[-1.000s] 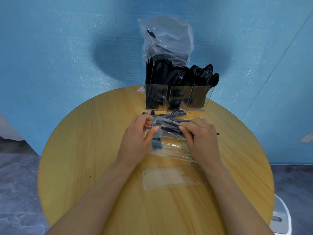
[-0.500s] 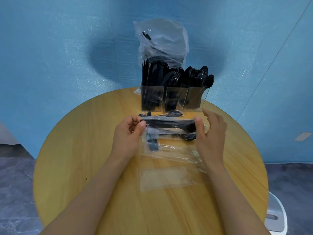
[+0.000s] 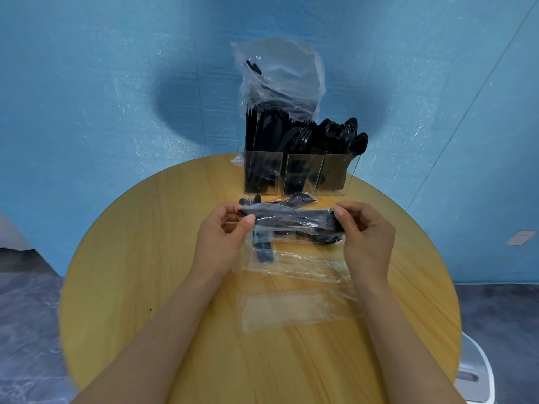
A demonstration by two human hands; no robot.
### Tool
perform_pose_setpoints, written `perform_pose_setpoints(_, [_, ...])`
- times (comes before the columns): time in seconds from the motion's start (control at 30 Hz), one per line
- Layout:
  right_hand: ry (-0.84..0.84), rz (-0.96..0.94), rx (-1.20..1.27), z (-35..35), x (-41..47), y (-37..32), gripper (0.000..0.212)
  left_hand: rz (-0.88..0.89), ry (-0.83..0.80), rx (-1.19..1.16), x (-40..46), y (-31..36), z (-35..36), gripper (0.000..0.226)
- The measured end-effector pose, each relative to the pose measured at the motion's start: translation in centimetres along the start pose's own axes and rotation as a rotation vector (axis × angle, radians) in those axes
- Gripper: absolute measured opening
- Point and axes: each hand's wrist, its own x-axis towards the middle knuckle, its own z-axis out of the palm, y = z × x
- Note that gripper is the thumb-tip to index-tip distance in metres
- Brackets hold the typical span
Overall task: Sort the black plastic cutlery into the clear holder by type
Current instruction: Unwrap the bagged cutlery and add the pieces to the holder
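Note:
A clear plastic packet of black cutlery (image 3: 288,219) is held level just above the round wooden table (image 3: 145,258). My left hand (image 3: 221,237) pinches its left end and my right hand (image 3: 367,240) pinches its right end. Beneath it lie more wrapped black cutlery pieces (image 3: 264,249) and loose ones (image 3: 294,199). The clear three-compartment holder (image 3: 300,176) stands at the table's far edge, packed with black knives, forks and spoons.
Empty clear wrappers (image 3: 291,312) lie on the table between my forearms. A clear plastic bag (image 3: 280,80) with some cutlery stands behind the holder against the blue wall. A white stool (image 3: 475,374) sits at the lower right beside the table.
Both hands have lifted one packet off the pile and drawn it out level between them; the right hand shifted from resting on the pile to pinching the packet's right end.

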Motion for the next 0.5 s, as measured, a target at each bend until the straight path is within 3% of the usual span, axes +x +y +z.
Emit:
perform_pose_setpoints(0.2, [-0.006, 0.163, 0.160, -0.04, 0.10, -0.28, 0.013, 0.007, 0.078, 0.008, 0.19, 0.00, -0.06, 0.013])
perform_pose_setpoints(0.4, [0.075, 0.143, 0.105, 0.07, 0.19, 0.41, 0.009, 0.002, 0.061, 0.028, 0.13, -0.08, -0.03, 0.009])
perform_pose_setpoints(0.5, [0.138, 0.093, 0.055, -0.04, 0.16, 0.62, 0.017, 0.018, 0.021, 0.028, 0.06, -0.11, 0.15, 0.005])
